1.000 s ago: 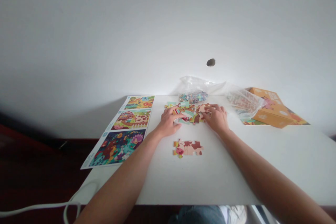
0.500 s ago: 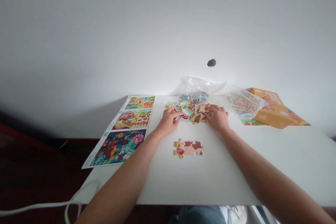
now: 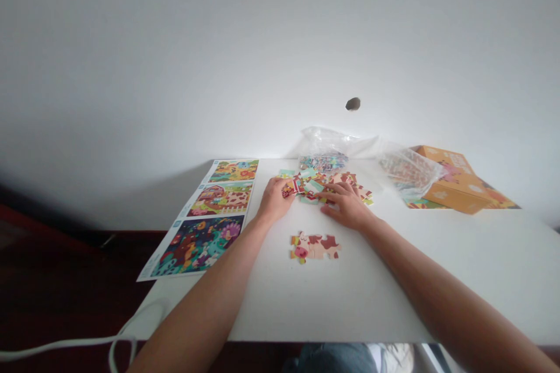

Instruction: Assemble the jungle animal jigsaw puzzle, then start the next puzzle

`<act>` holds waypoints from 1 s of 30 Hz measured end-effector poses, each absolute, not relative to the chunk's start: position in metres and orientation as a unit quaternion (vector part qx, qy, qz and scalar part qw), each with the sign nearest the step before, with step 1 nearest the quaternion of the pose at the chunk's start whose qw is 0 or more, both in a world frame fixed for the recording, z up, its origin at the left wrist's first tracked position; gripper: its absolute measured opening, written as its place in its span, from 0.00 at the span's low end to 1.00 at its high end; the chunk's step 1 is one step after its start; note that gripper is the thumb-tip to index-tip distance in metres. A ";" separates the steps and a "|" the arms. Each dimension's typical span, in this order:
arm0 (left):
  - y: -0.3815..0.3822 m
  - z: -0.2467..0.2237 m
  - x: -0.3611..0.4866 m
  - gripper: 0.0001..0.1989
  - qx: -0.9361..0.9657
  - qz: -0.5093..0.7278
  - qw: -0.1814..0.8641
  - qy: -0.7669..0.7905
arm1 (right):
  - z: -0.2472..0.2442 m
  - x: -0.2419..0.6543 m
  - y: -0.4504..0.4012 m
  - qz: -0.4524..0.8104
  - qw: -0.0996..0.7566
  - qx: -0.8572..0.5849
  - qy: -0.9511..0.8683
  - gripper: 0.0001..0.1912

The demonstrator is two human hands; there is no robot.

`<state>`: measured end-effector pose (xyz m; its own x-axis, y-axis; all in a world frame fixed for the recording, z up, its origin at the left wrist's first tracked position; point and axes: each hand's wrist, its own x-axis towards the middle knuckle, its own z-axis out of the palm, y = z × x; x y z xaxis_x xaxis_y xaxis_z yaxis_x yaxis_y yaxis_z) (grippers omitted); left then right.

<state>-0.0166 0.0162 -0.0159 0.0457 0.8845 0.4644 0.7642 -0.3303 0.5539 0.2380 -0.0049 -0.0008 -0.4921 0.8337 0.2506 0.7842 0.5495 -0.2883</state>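
Note:
A loose pile of jigsaw puzzle pieces lies toward the back of the white table. At the pile's left edge, my left hand is curled with its fingers closed on a red barn-patterned puzzle piece. My right hand rests over the pile's front right, palm down, fingers stretched out and apart, touching pieces. Some pieces are hidden under its fingers. Nearer me, between my forearms, several joined puzzle pieces form part of a brown-spotted cow with a pink muzzle.
On the left lies a picture sheet with three cartoon scenes. Behind the pile sits a clear plastic bag of pieces. Another bag leans by an orange box at right. A white cable hangs at lower left.
My right hand has moved left and slightly nearer across the pile, uncovering pieces at its right. My left hand has shifted slightly left. The joined cow pieces stay in place.

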 end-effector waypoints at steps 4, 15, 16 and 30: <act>0.016 -0.011 -0.016 0.17 0.691 0.425 0.078 0.580 | 0.001 0.238 -0.006 0.062 0.191 -0.473 -0.858 0.20; 0.012 -0.003 -0.015 0.14 0.673 0.497 0.067 0.544 | 0.001 0.238 -0.007 0.053 0.211 -0.475 -0.853 0.21; 0.012 -0.004 -0.015 0.14 0.673 0.496 0.069 0.543 | 0.002 0.238 -0.007 0.054 0.212 -0.475 -0.853 0.21; 0.019 -0.008 -0.019 0.11 0.649 0.534 0.029 0.540 | -0.002 0.239 -0.005 0.034 0.222 -0.469 -0.854 0.19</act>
<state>-0.0194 0.0185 -0.0078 -0.1547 0.7325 0.6630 0.6706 -0.4149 0.6149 0.2390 -0.0051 -0.0024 -0.4609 0.8167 0.3471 0.7869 0.5570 -0.2656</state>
